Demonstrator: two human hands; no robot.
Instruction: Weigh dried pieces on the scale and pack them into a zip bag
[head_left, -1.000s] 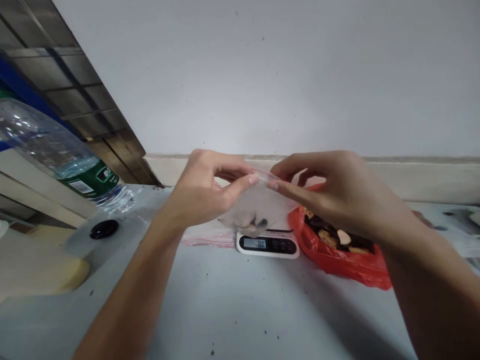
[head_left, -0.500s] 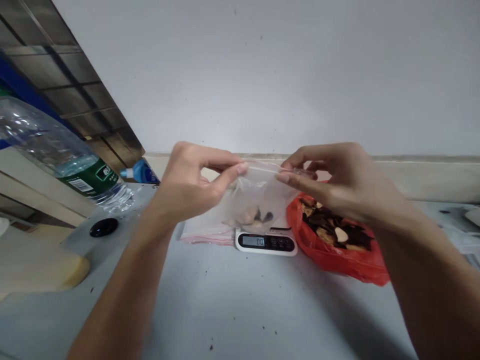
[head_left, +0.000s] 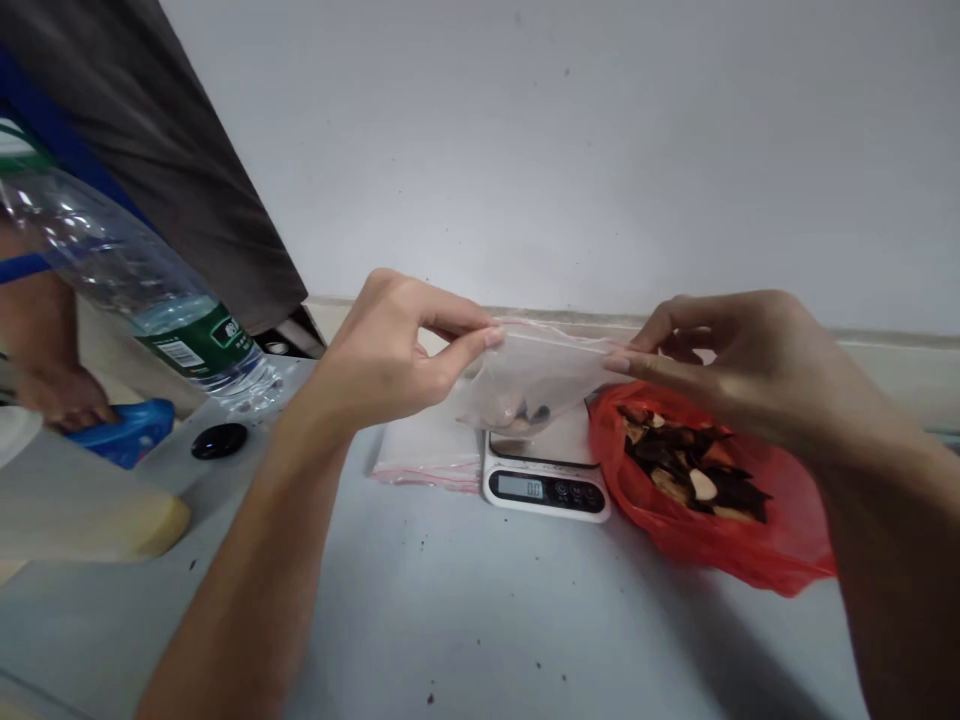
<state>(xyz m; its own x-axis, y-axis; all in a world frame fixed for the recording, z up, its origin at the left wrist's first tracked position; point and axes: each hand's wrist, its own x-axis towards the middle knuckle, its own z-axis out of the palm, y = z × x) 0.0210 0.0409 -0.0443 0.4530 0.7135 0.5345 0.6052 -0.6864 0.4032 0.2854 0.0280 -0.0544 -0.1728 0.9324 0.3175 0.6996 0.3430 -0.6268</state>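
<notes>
A translucent zip-lock bag (head_left: 551,375) hangs above the scale, with a few pale and dark dried pieces at its bottom. My left hand (head_left: 409,350) pinches the bag's top left corner between thumb and fingers. At the top right corner, my right hand (head_left: 712,350) grips the same edge, so the top is stretched between both hands. Below is a small white digital scale (head_left: 547,492), its display reading 0.0. To the right, a red plastic bag (head_left: 795,510) lies open around dark and pale dried slices (head_left: 690,465).
Flat zip-lock bags (head_left: 427,455) lie left of the scale. A large water bottle (head_left: 187,310) tilts at the left, near a black oval object (head_left: 219,440) and a whitish container (head_left: 82,500). Another person's hand (head_left: 64,395) holds a blue packet (head_left: 131,430). A white wall (head_left: 562,150) stands behind.
My right hand has moved rightward, drawing the bag's top edge straighter. Another person's hand and dark clothing have come into view at the left, and the blue packet has moved left.
</notes>
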